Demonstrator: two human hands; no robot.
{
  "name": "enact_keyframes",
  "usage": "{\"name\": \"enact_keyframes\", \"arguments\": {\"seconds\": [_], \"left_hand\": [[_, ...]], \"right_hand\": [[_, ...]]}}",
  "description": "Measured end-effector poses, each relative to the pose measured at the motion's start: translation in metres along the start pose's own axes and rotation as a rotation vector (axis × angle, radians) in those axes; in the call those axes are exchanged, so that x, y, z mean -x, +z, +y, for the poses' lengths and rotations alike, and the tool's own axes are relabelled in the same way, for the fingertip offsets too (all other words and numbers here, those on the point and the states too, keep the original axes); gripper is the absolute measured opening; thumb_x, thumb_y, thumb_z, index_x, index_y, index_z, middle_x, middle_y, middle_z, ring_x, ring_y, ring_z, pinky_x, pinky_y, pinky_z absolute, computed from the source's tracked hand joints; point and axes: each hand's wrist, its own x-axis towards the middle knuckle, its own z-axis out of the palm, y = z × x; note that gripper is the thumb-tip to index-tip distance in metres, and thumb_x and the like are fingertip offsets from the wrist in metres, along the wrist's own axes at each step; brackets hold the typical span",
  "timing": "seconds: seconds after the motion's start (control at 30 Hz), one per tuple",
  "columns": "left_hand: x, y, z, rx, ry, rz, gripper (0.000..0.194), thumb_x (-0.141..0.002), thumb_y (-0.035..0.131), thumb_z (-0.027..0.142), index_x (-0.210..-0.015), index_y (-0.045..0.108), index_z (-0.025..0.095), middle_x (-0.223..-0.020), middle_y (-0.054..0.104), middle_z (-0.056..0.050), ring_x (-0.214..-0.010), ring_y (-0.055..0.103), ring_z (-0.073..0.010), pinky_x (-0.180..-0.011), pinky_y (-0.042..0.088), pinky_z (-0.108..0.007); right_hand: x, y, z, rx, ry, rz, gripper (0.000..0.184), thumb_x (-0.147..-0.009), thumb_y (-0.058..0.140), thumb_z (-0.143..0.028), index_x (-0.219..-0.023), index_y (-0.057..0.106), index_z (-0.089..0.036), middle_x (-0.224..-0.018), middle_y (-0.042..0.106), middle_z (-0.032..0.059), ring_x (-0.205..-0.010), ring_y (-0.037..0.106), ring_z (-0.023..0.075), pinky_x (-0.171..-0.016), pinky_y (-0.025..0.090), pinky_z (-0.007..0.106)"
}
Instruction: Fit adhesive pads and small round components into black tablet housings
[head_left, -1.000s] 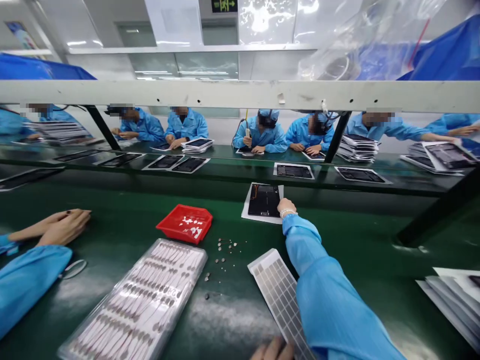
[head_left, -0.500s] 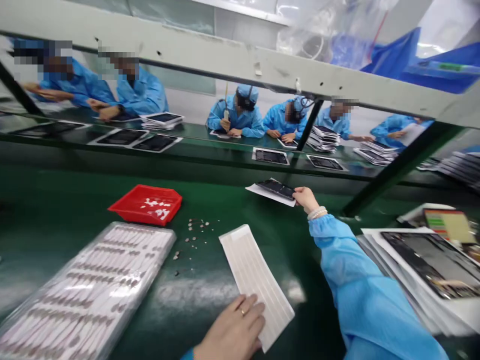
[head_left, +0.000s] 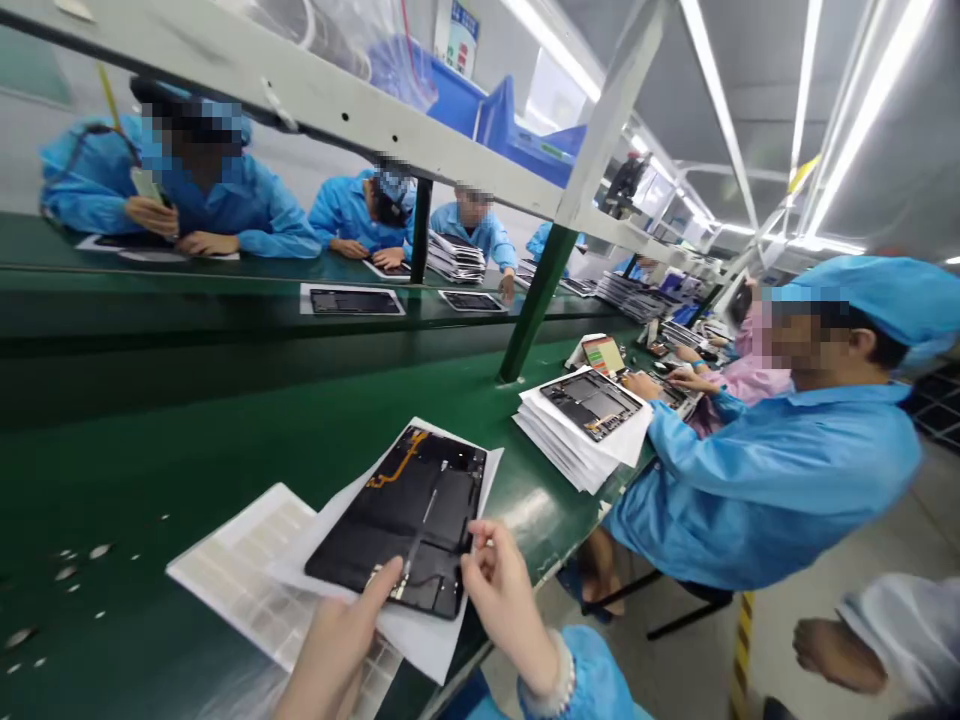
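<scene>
The left grip (head_left: 334,640) and right grip (head_left: 506,610) are closed on opposite edges of a flat black tablet with an orange ribbon cable (head_left: 397,520), a white paper sheet (head_left: 420,640) beneath it, over the green desk (head_left: 150,480). A white gridded sheet (head_left: 240,560) lies just beside it; a stack of tablets on white paper (head_left: 581,420) sits farther along, near a seated co-worker in a blue smock (head_left: 772,480).

A tablet panel (head_left: 397,525) lies on a paper sheet (head_left: 424,640), which overlaps a second sheet (head_left: 240,560) on the tabletop (head_left: 225,430); farther right stands a stack of tablets (head_left: 581,430), a seated co-worker (head_left: 765,480) beside it.
</scene>
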Motion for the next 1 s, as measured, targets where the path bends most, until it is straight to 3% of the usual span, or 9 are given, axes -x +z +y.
{"name": "enact_keyframes", "arguments": {"seconds": [0.07,0.17,0.3,0.47,0.57,0.63,0.77,0.87,1.0], "left_hand": [[0.011,-0.006,0.007,0.007,-0.04,0.008,0.056,-0.062,0.075,0.034,-0.114,0.058,0.019,-0.096,0.072,-0.007,-0.094,0.067,-0.0307,-0.076,0.057,-0.039],[0.03,-0.026,0.005,-0.019,-0.107,0.021,0.059,-0.06,0.073,0.039,-0.114,0.058,0.018,-0.098,0.072,-0.006,-0.094,0.067,-0.0302,-0.075,0.057,-0.037],[0.046,-0.062,-0.011,-0.205,0.0,0.057,0.057,-0.058,0.072,0.05,-0.104,0.063,0.018,-0.095,0.073,-0.005,-0.093,0.067,-0.0304,-0.075,0.056,-0.034],[0.057,-0.115,-0.023,-0.668,0.067,0.083,0.054,-0.072,0.058,0.062,-0.106,0.059,0.02,-0.055,0.062,0.002,-0.048,0.061,-0.0206,-0.045,0.049,-0.026],[0.07,-0.13,-0.022,-0.96,0.313,0.351,0.057,-0.079,0.051,0.064,-0.116,0.052,0.02,-0.06,0.059,0.004,-0.045,0.056,-0.0155,-0.046,0.047,-0.023],[0.077,-0.123,-0.02,-1.081,0.522,0.415,0.048,-0.085,0.047,0.059,-0.115,0.053,0.022,-0.074,0.064,0.001,-0.055,0.061,-0.0144,-0.055,0.05,-0.022],[0.076,-0.084,-0.022,-1.235,0.803,0.194,0.029,-0.093,0.045,0.044,-0.11,0.059,0.024,-0.102,0.067,-0.003,-0.089,0.064,-0.0183,-0.08,0.05,-0.028],[0.067,-0.059,-0.027,-1.284,0.89,0.109,0.025,-0.094,0.045,0.039,-0.104,0.06,0.023,-0.096,0.067,-0.003,-0.086,0.061,-0.0191,-0.078,0.047,-0.031],[0.063,-0.048,-0.03,-1.344,1.06,0.167,0.028,-0.098,0.036,0.026,-0.088,0.061,0.019,-0.083,0.066,-0.001,-0.074,0.056,-0.017,-0.074,0.041,-0.032]], "right_hand": [[0.01,-0.015,-0.003,0.028,-0.055,-0.033,0.02,-0.084,0.051,-0.022,-0.101,0.062,-0.018,-0.076,0.053,0.0004,-0.057,0.051,0.0095,-0.054,0.043,0.023],[-0.001,-0.043,-0.01,0.067,-0.191,-0.041,0.019,-0.089,0.05,-0.024,-0.094,0.068,-0.019,-0.066,0.056,0.0007,-0.06,0.054,0.0125,-0.061,0.046,0.026],[-0.026,-0.06,-0.013,0.067,-0.209,-0.115,0.014,-0.086,0.058,-0.026,-0.087,0.071,-0.02,-0.061,0.06,0.0009,-0.063,0.058,0.015,-0.065,0.048,0.029],[-0.033,-0.048,-0.018,-0.07,0.102,-0.405,0.017,-0.083,0.064,-0.034,-0.085,0.074,-0.02,-0.058,0.064,0.0019,-0.061,0.061,0.0153,-0.063,0.049,0.028],[-0.03,-0.032,-0.025,-0.232,0.361,-0.621,0.021,-0.078,0.07,-0.038,-0.082,0.074,-0.019,-0.062,0.067,0.0032,-0.054,0.061,0.0133,-0.055,0.047,0.026],[-0.028,-0.02,-0.029,-0.337,0.515,-0.751,0.022,-0.073,0.075,-0.039,-0.078,0.074,-0.017,-0.065,0.069,0.0039,-0.049,0.059,0.0112,-0.051,0.046,0.024],[-0.021,0.002,-0.035,-0.488,0.705,-0.935,0.024,-0.068,0.079,-0.037,-0.076,0.074,-0.015,-0.064,0.069,0.0033,-0.045,0.059,0.009,-0.047,0.044,0.02],[-0.017,0.012,-0.038,-0.55,0.758,-0.982,0.024,-0.067,0.08,-0.036,-0.077,0.075,-0.015,-0.065,0.069,0.0026,-0.045,0.06,0.0083,-0.047,0.045,0.019],[-0.015,0.015,-0.04,-0.55,0.803,-0.993,0.026,-0.066,0.081,-0.036,-0.077,0.074,-0.014,-0.064,0.068,0.002,-0.045,0.06,0.0084,-0.047,0.045,0.019]]}}
